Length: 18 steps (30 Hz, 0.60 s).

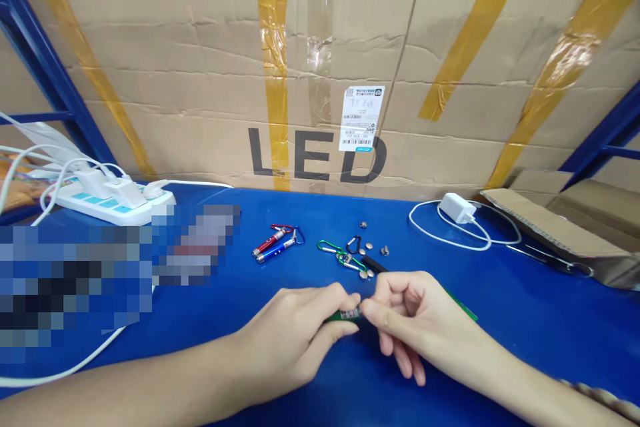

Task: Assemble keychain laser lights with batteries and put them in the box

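Observation:
My left hand (310,327) is closed around a small green flashlight body (341,315), with a pale printed label facing up. At its right end, the thumb and forefinger of my right hand (400,320) are pinched together; what they hold is hidden. Just beyond my hands lie green carabiner clips (330,247), a black carabiner clip (354,244), a black tube (374,265) and several small metal caps (369,246). A red keychain flashlight (269,243) and a blue keychain flashlight (277,251) rest side by side farther left, each with a clip.
A white power strip (125,210) with plugs and cables sits at the left. On the right are a white charger (456,207) with its cable, tweezers (545,259) and an open cardboard box (545,220). A large taped carton (200,80) stands behind the blue table (280,207). Part of a green piece (465,308) shows behind my right wrist.

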{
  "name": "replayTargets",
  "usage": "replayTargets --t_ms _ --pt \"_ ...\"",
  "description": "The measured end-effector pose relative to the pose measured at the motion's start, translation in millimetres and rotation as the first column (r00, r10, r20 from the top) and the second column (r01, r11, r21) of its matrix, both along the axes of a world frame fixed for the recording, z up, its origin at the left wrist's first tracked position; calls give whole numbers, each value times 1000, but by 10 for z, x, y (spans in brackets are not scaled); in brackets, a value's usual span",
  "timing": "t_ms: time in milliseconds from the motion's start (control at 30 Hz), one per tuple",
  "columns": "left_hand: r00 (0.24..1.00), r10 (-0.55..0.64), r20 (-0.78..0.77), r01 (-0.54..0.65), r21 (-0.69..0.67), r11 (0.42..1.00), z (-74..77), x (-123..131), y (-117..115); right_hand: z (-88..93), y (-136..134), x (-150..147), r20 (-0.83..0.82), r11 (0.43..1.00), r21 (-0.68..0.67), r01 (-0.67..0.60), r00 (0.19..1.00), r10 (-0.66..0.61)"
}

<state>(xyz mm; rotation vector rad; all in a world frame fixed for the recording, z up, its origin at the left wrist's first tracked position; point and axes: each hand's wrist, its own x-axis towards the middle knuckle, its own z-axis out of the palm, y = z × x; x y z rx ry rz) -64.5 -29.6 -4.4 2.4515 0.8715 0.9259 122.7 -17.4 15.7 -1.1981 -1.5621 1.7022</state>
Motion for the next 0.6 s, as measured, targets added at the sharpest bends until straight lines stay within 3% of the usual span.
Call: replayTargets --t_ms 200,467,533,600 --pt "1000 29 7 -28 -101 995 41 -5 -24 -14 55 47 -7 998 51 -35 999 36" --pt "993 111 32 -108 -105 989 -15 -1 47 -6 105 71 18 968 243 65 997 -72" --pt "986 164 25 -160 -117 980 -32 13 57 51 148 131 78 911 401 94 988 -136" --pt "981 195 25 -190 -121 974 -47 20 56 142 211 220 170 749 657 91 949 -265"
